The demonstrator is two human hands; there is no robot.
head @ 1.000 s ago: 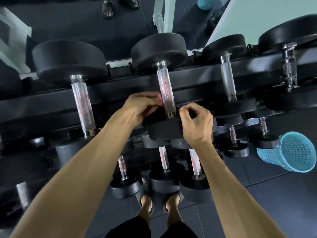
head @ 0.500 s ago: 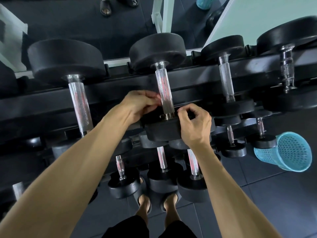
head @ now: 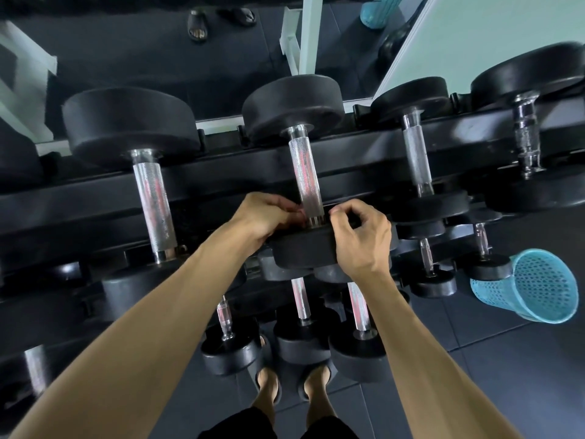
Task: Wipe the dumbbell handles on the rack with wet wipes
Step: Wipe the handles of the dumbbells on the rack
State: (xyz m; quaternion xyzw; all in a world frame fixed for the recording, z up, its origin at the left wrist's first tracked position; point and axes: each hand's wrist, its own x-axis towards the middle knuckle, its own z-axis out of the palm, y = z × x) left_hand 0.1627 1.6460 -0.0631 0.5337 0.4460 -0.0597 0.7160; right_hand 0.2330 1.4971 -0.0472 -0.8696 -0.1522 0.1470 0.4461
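On the dark gym rack (head: 95, 198), both hands, left hand (head: 262, 217) and right hand (head: 361, 236), curl at the near end of the middle dumbbell handle (head: 305, 175) between them, pinching something unseen, so wiping seems underway, next stroking farther up.

Blue mesh basket (head: 535, 288) tipped on floor, sandals (head: 198, 25) nr mirror.
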